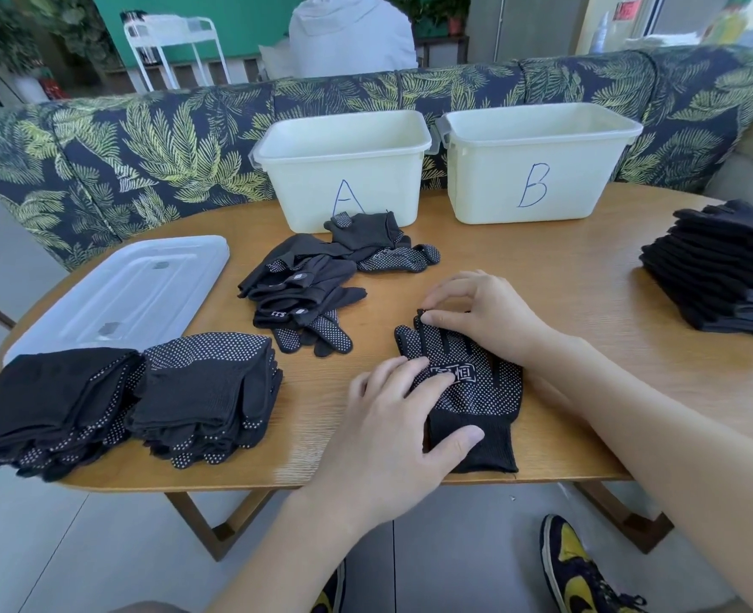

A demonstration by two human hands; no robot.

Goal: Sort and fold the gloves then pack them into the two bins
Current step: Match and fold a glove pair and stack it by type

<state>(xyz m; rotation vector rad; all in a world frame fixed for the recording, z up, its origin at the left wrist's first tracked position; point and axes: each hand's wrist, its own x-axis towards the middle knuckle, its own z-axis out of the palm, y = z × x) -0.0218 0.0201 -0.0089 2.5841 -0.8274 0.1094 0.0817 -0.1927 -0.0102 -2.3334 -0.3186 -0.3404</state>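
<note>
1. The surface (543, 267) carried the dotted glove (467, 391) near its front edge, cuff toward the person, long axis running away.
2. The left hand (392, 418) pressed it flat, fingers straight.
3. The right hand (481, 311) pinched its fingertips, nearer for folding.

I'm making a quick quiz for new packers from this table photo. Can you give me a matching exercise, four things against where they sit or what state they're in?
Things:
1. bin A
2. clear lid
3. loose gloves
4. dotted glove

Places or states:
a. lying flat at the table's far left
b. spread flat under both hands
c. in an unsorted heap in front of bin A
d. standing left of bin B

Pairs: 1-d, 2-a, 3-c, 4-b
</note>
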